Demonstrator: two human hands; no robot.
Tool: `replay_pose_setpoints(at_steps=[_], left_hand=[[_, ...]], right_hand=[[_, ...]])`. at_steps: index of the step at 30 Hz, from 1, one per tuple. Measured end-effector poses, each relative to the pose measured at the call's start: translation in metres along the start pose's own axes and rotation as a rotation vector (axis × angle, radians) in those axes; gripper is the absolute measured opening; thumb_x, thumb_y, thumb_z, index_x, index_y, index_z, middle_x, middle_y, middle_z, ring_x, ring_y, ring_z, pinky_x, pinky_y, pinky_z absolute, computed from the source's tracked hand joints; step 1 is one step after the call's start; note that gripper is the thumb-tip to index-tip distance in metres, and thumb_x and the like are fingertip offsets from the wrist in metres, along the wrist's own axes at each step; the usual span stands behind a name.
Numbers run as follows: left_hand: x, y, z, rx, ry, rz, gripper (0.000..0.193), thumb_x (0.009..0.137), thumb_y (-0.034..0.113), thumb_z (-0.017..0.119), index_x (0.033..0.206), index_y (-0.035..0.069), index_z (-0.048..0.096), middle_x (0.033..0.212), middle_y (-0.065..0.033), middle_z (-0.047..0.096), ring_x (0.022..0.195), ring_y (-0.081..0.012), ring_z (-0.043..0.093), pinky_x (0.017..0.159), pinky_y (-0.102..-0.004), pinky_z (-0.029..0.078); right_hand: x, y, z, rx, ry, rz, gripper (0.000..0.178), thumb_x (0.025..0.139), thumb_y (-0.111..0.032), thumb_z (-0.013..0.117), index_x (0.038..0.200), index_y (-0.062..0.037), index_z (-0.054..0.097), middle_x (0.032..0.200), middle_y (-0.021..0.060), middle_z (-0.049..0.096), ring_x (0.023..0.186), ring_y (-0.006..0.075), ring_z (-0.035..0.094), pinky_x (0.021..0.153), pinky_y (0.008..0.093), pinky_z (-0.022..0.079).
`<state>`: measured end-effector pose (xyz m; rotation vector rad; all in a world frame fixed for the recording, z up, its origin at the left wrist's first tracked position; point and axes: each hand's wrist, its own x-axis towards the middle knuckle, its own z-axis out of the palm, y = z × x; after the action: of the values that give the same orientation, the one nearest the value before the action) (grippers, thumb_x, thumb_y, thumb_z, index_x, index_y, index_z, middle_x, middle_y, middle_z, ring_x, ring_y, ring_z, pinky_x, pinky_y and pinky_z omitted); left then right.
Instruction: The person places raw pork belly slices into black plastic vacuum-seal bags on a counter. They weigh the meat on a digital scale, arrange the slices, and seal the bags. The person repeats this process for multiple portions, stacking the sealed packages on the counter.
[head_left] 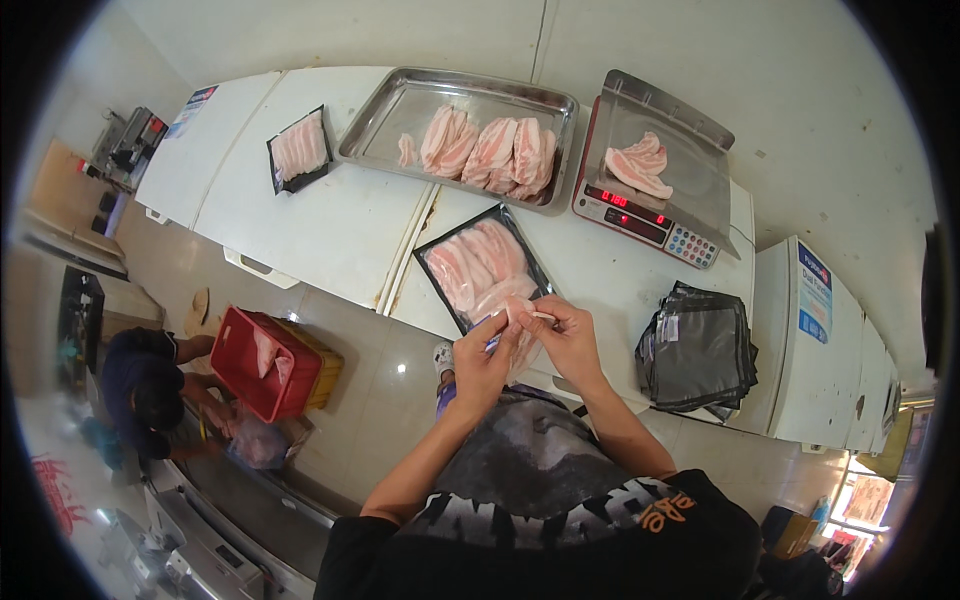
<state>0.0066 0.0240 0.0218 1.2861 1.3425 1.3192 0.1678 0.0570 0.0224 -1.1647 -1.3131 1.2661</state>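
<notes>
A black-backed plastic bag with a clear front lies at the worktop's near edge, filled with pale pink pork slices. Both my hands are at its near end. My left hand and my right hand meet there, fingertips pinched on the bag's loose, clear-looking end. Something pale hangs between the fingers; whether it is only film or also meat, I cannot tell. Beyond the bag, more pork slices lie in piles on a metal tray. A few slices rest on a digital scale with lit red figures.
A stack of black bags lies at right on the white worktop. Another filled pork bag sits to the left of the tray. At lower left, a person bends beside a red crate holding meat.
</notes>
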Motion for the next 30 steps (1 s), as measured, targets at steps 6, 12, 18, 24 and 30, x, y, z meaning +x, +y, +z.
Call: replay_pose_setpoints(at_steps=[6,12,18,24,30], left_hand=[[0.005,0.002,-0.011,0.066,-0.153,-0.022,0.020,0.106,0.008,0.071,0.119,-0.006,0.076,0.090,-0.0027,0.076,0.083,-0.0087,0.067,0.076,-0.0281,0.056],[0.002,-0.012,-0.004,-0.248,-0.177,-0.084,0.043,0.101,0.001,0.072,0.144,-0.003,0.066,0.121,-0.0136,0.078,0.106,-0.0190,0.074,0.097,-0.0323,0.057],[-0.007,-0.029,0.000,-0.141,-0.176,0.061,0.057,0.100,-0.001,0.073,0.155,-0.003,0.058,0.132,-0.0164,0.075,0.119,-0.0196,0.072,0.107,-0.0336,0.055],[-0.008,-0.037,0.009,-0.025,-0.167,0.071,0.057,0.100,0.001,0.074,0.155,-0.003,0.058,0.106,-0.0117,0.075,0.091,-0.0155,0.067,0.087,-0.0314,0.056],[-0.003,-0.032,0.008,-0.051,-0.278,-0.045,0.051,0.106,0.007,0.068,0.155,-0.002,0.058,0.094,-0.0086,0.069,0.079,-0.0115,0.056,0.072,-0.0317,0.050]], right_hand=[[0.004,-0.010,-0.007,0.147,-0.078,0.196,0.020,0.102,-0.016,0.081,0.110,0.0011,0.077,0.095,-0.0016,0.073,0.086,0.0060,0.064,0.078,0.0252,0.053],[0.012,-0.006,-0.010,0.293,-0.024,0.161,0.018,0.102,-0.016,0.080,0.112,-0.0007,0.076,0.096,-0.0014,0.074,0.086,0.0062,0.065,0.079,0.0252,0.053],[0.015,-0.002,-0.011,0.372,0.017,0.124,0.018,0.099,-0.009,0.082,0.113,0.0005,0.077,0.098,0.0007,0.076,0.086,0.0064,0.067,0.078,0.0250,0.054],[0.010,-0.005,-0.007,0.288,0.050,0.101,0.020,0.098,-0.006,0.083,0.115,0.0023,0.077,0.100,0.0033,0.078,0.087,0.0078,0.069,0.079,0.0252,0.056],[0.008,-0.003,-0.008,0.293,0.116,0.051,0.019,0.097,-0.003,0.083,0.113,0.0035,0.076,0.100,0.0056,0.078,0.087,0.0092,0.070,0.080,0.0261,0.057]])
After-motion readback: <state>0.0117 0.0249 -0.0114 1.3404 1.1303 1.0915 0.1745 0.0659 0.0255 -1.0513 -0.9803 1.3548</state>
